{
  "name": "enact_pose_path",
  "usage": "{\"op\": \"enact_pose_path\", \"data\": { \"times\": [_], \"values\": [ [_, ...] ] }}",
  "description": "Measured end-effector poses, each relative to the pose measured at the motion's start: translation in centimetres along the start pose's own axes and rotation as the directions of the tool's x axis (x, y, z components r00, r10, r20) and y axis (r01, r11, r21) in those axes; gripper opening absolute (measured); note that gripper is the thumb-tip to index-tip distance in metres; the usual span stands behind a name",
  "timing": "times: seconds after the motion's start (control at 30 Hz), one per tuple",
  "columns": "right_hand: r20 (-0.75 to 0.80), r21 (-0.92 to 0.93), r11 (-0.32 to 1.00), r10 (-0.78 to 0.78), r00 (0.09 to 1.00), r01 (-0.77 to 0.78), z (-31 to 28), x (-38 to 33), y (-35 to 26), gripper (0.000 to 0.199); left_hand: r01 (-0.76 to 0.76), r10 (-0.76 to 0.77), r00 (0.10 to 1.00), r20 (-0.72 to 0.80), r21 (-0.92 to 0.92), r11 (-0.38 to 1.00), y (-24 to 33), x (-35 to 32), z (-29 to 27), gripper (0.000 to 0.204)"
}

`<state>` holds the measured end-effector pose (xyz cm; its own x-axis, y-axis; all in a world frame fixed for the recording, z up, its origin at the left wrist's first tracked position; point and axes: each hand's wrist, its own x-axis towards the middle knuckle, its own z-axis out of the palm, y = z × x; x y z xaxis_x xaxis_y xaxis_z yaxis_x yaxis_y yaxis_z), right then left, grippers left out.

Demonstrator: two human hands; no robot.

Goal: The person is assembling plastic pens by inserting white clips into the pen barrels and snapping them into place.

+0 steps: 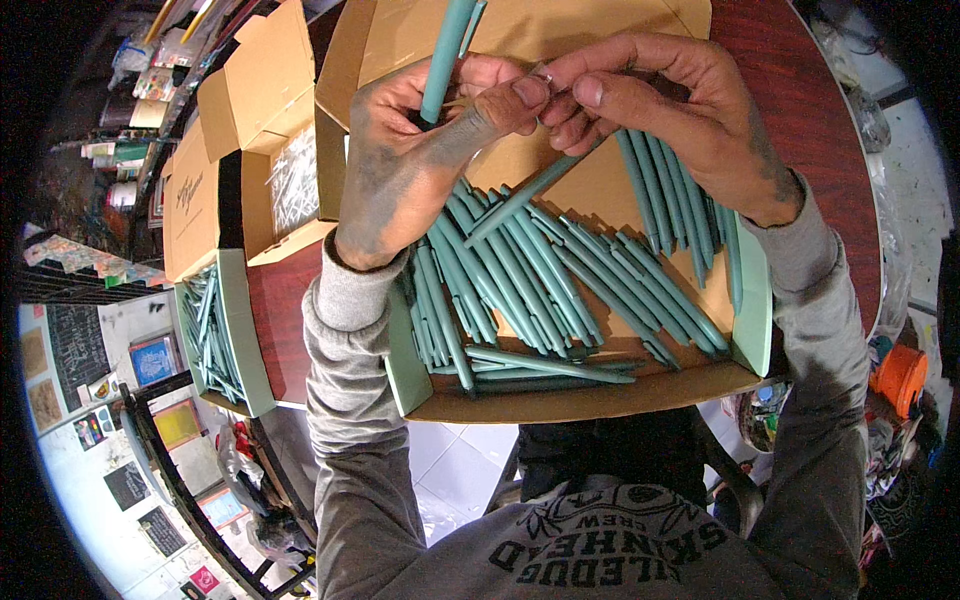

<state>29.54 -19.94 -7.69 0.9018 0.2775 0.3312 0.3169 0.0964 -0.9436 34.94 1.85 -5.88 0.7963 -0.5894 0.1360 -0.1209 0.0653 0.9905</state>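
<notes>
My left hand (420,150) grips a teal pen barrel (445,55) upright, its top running out of the picture. My right hand (660,100) meets it at the fingertips, pinching a small thin part (545,72) against the left thumb. A second teal pen (520,198) slants down from under my right fingers. Below both hands lies an open cardboard box (600,395) holding several loose teal pens (540,290), with pale green inner walls at its sides.
A dark red round table (800,110) bears the boxes. To the left stand a smaller pale green box of teal pens (215,335) and an open carton with thin white parts (295,185). An orange tub (900,375) sits lower right. Cluttered shelves line the left.
</notes>
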Motion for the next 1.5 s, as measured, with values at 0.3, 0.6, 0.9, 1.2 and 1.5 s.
{"op": "enact_pose_path", "data": {
  "times": [0.3,0.6,0.9,1.2,1.5],
  "values": [
    [0.015,-0.031,0.999,-0.020,1.000,0.020,0.0,-0.1,0.4,0.023,0.003,-0.003,0.999,0.040,0.013,1.000,0.0,0.0,-0.2,0.018],
    [-0.049,-0.136,0.989,0.046,0.998,-0.053,0.1,-0.4,-0.1,0.017,-0.069,0.064,0.996,0.059,0.093,0.993,0.5,-0.3,0.4,0.016],
    [-0.051,-0.130,0.988,0.078,0.996,-0.084,0.2,-0.3,-0.4,0.014,-0.084,0.077,0.995,0.060,0.132,0.988,0.1,-0.7,0.6,0.017],
    [-0.034,-0.137,0.982,0.129,0.991,-0.132,0.4,-0.2,-1.0,0.015,-0.066,0.058,0.996,0.065,0.121,0.990,0.1,-0.5,-0.1,0.018],
    [-0.015,-0.063,0.990,0.129,0.992,-0.129,0.0,-0.1,-0.5,0.017,-0.008,0.006,1.000,0.013,0.169,0.986,0.3,-0.4,0.2,0.017]
  ]
}}
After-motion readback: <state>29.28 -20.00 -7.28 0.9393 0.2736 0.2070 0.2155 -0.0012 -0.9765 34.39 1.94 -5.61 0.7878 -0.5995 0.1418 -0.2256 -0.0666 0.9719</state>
